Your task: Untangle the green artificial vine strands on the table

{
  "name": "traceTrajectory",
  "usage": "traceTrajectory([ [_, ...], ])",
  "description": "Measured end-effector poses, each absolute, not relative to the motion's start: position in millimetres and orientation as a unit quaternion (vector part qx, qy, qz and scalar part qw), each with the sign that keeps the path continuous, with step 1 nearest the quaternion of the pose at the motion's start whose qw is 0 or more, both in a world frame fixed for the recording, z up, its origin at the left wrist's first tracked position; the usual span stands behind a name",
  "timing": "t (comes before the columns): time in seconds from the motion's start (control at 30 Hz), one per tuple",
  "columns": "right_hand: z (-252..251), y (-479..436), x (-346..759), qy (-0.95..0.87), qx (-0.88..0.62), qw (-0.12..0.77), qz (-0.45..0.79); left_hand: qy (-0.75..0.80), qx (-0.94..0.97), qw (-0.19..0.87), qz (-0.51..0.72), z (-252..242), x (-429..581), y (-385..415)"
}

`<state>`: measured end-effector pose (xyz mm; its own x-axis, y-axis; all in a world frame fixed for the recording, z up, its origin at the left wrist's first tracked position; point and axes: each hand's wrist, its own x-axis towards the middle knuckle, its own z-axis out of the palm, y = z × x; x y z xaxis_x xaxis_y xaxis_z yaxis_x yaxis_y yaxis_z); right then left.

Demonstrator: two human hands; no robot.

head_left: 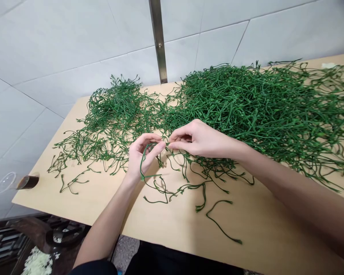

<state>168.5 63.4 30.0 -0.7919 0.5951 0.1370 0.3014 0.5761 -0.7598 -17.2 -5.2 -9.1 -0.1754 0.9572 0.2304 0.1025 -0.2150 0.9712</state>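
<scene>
My left hand (145,154) is curled, pinching a thin green plastic stem (142,168) that loops down below the palm. My right hand (197,139) meets it fingertip to fingertip, thumb and forefinger pinched on the same stem or one joined to it. Both hands hover over the light wooden table (166,229), just in front of a big tangled heap of green stems (252,103). A thinner heap of stems (114,110) spreads to the left. Loose stems (218,221) lie on the table below my hands.
A clear plastic cup with dark liquid (18,181) stands at the table's left corner. A metal strip (158,40) runs up the white tiled wall behind. Dark objects and white scraps (37,261) lie on the floor at lower left.
</scene>
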Motion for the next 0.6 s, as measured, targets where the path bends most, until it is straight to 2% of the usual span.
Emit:
traceTrajectory([
  [0.27,28.0,60.0,165.8,-0.864,-0.265,0.212,0.371,0.531,0.525,0.441,0.499,-11.8,-16.2,-4.6],
  [0.4,29.0,59.8,165.7,-0.850,-0.260,0.203,0.411,0.534,0.546,0.418,0.492,-13.3,-17.1,-5.0],
  [0.6,29.0,61.6,166.8,-0.868,-0.254,0.196,0.379,0.552,0.575,0.381,0.469,-8.1,-17.1,-7.2],
])
